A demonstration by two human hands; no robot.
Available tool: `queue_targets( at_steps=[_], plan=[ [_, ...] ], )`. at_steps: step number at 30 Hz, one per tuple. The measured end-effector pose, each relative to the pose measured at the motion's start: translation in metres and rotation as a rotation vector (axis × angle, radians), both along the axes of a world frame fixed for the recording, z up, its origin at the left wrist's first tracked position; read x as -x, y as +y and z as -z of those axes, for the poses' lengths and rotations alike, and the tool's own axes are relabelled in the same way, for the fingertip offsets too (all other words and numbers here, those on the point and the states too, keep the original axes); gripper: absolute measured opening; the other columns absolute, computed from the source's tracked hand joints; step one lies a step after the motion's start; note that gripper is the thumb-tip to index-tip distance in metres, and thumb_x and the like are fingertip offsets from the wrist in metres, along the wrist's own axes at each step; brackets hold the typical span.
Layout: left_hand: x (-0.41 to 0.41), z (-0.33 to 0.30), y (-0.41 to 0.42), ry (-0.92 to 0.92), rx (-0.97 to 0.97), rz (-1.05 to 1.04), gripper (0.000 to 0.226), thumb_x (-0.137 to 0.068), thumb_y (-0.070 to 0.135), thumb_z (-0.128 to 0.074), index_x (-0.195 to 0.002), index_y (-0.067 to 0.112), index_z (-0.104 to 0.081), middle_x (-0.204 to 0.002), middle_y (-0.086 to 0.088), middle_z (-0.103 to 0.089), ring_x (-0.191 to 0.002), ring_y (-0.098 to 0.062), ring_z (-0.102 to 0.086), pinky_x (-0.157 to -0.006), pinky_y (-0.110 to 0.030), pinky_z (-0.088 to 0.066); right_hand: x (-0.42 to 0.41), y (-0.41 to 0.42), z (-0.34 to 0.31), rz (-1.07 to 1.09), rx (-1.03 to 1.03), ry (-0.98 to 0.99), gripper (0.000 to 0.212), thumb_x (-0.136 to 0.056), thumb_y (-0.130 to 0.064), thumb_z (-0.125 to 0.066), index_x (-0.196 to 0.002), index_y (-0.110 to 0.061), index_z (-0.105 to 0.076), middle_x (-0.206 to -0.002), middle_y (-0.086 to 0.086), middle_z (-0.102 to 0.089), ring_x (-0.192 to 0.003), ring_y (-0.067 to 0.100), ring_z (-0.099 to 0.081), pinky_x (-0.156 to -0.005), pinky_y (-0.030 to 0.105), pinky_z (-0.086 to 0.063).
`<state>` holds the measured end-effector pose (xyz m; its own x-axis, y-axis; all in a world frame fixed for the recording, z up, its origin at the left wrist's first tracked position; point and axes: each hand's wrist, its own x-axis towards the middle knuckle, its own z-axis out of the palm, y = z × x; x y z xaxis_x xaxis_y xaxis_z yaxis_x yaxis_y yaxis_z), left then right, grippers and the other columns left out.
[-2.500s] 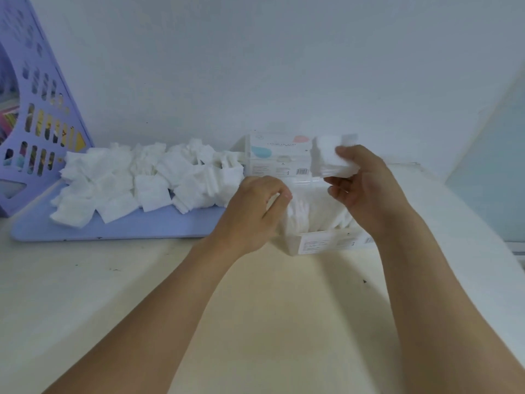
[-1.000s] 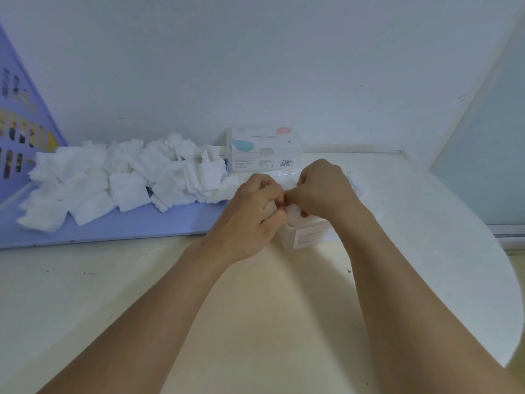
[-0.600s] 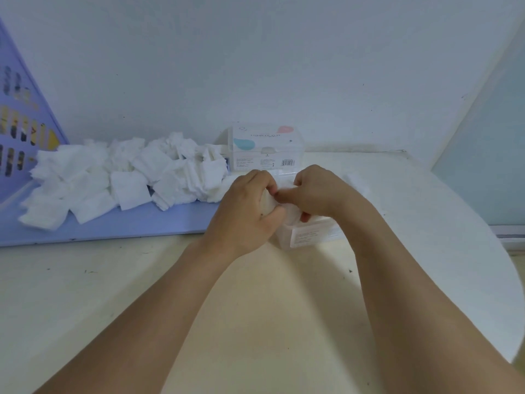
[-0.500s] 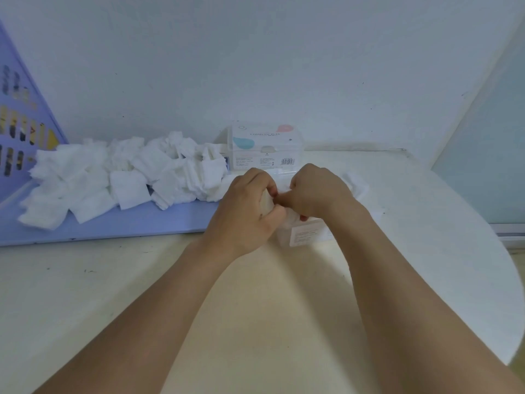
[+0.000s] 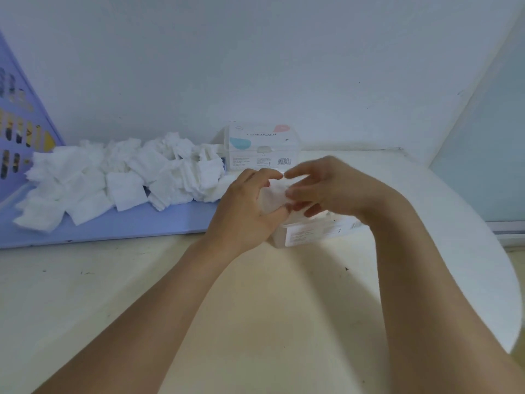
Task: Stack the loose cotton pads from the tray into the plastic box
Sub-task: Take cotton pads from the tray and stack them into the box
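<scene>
- Cotton pads (image 5: 125, 191): large loose heap lies on the lilac tray (image 5: 136, 223); most of the work judged outstanding.
- Plastic box (image 5: 309, 233): just right of the tray, mostly hidden by the hands; fill level cannot be told.
- Left hand (image 5: 247, 211): fingers curled round a small batch of pads (image 5: 271, 197) above the box.
- Right hand (image 5: 326, 186): fingertips pinching the same batch.

Left hand (image 5: 247, 211), right hand (image 5: 326, 189): fingertips together, curled.
</scene>
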<state>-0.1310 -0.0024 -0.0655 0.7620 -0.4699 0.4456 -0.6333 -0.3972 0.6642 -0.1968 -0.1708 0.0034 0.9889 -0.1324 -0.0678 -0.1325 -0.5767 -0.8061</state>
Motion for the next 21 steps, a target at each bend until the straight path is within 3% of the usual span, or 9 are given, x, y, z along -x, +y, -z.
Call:
queue_targets(
  at_steps=[2, 4, 7, 9, 12, 17, 21],
  plan=[
    [0.001, 0.000, -0.001, -0.001, 0.011, -0.033, 0.054, -0.074, 0.041, -0.082, -0.123, 0.032, -0.061, -0.112, 0.014, -0.055, -0.106, -0.004, -0.054, -0.089, -0.026, -0.046, 0.007, -0.013, -0.008, 0.105, 0.086, -0.107, 0.007, -0.088, -0.013, -0.071, -0.093, -0.009, -0.075, -0.076, 0.007, -0.077, -0.077, 0.027, -0.075, -0.070, 0.036, -0.063],
    [0.001, 0.000, -0.002, -0.040, 0.004, -0.043, 0.058, -0.074, 0.038, -0.084, -0.127, 0.028, -0.060, -0.120, 0.012, -0.056, -0.114, -0.007, -0.053, -0.096, -0.025, -0.043, 0.012, -0.020, -0.012, 0.047, 0.187, 0.010, 0.012, -0.087, -0.018, -0.071, -0.080, -0.011, -0.079, -0.072, 0.002, -0.076, -0.075, 0.021, -0.074, -0.067, 0.030, -0.059],
    [0.001, -0.001, -0.003, -0.025, -0.024, 0.009, 0.056, -0.081, 0.032, -0.081, -0.134, 0.025, -0.062, -0.141, 0.009, -0.057, -0.134, -0.007, -0.047, -0.113, -0.025, -0.036, 0.007, -0.011, -0.001, -0.090, 0.289, 0.171, 0.010, -0.087, -0.023, -0.072, -0.083, -0.024, -0.082, -0.079, -0.007, -0.076, -0.075, 0.005, -0.066, -0.065, 0.018, -0.043],
    [0.002, -0.001, -0.002, 0.040, -0.063, 0.063, 0.050, -0.089, 0.028, -0.074, -0.137, 0.026, -0.061, -0.149, 0.009, -0.053, -0.143, -0.005, -0.039, -0.119, -0.027, -0.030, 0.001, -0.007, 0.006, -0.092, 0.277, 0.126, 0.014, -0.087, -0.020, -0.071, -0.089, -0.028, -0.082, -0.081, -0.011, -0.076, -0.078, 0.004, -0.065, -0.070, 0.019, -0.046],
    [0.001, 0.000, 0.000, 0.025, -0.112, 0.093, 0.043, -0.097, 0.024, -0.065, -0.139, 0.023, -0.060, -0.150, 0.009, -0.051, -0.146, -0.004, -0.034, -0.122, -0.034, -0.029, -0.006, -0.002, 0.012, -0.118, 0.294, 0.036, 0.017, -0.088, -0.018, -0.069, -0.091, -0.028, -0.082, -0.080, -0.011, -0.075, -0.076, 0.003, -0.065, -0.073, 0.021, -0.050],
    [-0.003, -0.004, 0.009, -0.056, -0.231, 0.092, 0.043, -0.100, 0.032, -0.049, -0.140, 0.020, -0.059, -0.152, 0.004, -0.050, -0.146, -0.009, -0.037, -0.124, -0.032, -0.022, -0.013, 0.007, 0.024, -0.168, 0.307, 0.005, 0.016, -0.087, -0.018, -0.067, -0.079, -0.009, -0.077, -0.073, 0.015, -0.068, -0.063, 0.016, -0.052, -0.065, 0.034, -0.044],
    [0.003, -0.011, 0.011, -0.123, -0.391, 0.095, 0.040, -0.107, 0.033, -0.040, -0.144, 0.026, -0.055, -0.156, 0.010, -0.043, -0.149, -0.007, -0.029, -0.118, -0.027, -0.024, 0.002, -0.007, 0.003, -0.089, 0.153, -0.119, 0.012, -0.082, -0.010, -0.074, -0.085, -0.020, -0.077, -0.073, -0.001, -0.073, -0.064, 0.009, -0.066, -0.060, 0.024, -0.053]
  ],
)
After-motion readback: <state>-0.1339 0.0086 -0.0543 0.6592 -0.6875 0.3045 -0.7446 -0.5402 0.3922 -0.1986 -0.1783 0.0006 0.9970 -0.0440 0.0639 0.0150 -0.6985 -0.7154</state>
